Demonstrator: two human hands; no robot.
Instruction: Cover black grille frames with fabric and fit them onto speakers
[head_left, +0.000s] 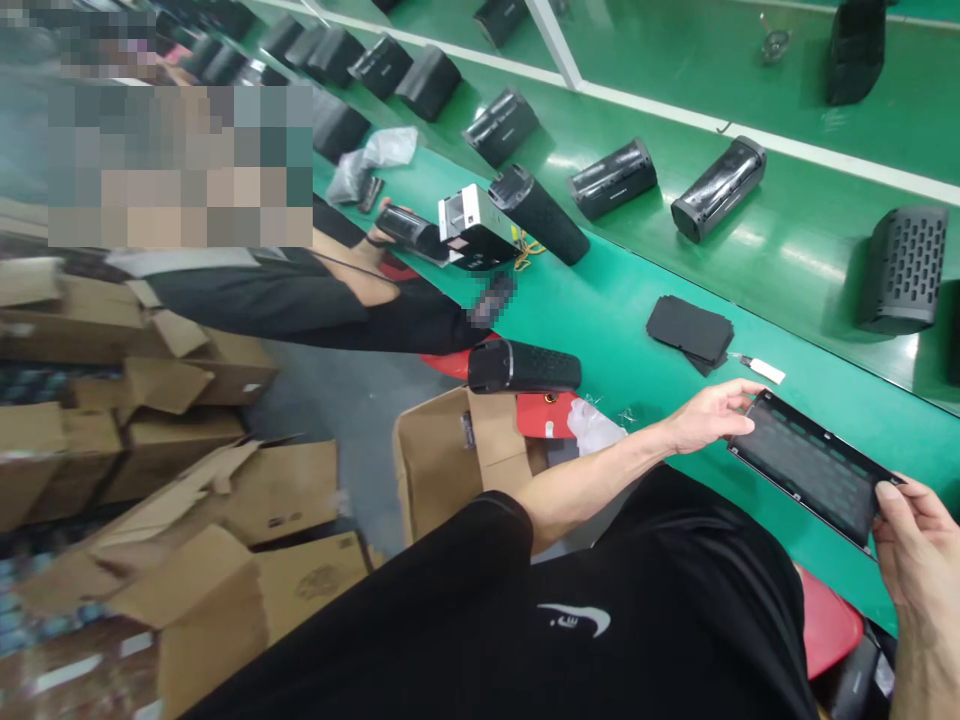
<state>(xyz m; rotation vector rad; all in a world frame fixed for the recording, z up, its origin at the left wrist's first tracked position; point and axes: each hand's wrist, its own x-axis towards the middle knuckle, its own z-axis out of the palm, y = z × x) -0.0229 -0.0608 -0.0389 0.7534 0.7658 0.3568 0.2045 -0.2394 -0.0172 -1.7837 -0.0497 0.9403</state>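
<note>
A black rectangular speaker grille (810,475) with small tabs along its frame is held tilted above the green workbench (622,300). My left hand (712,415) pinches its left end between thumb and fingers. At the opposite end, my right hand (915,525) grips the corner, the thumb on the near face. Just beyond the grille lies a stack of thin black sheets (690,330). A small white-handled tool (761,369) rests beside the stack; its exact kind is unclear.
A black speaker (525,366) lies at the bench edge, above an open cardboard box (442,465). Several speakers line the green surface behind, including one speaker (720,190). A co-worker's arm (352,265) reaches in beside a boxy device (480,228). Open cartons (292,500) crowd the left.
</note>
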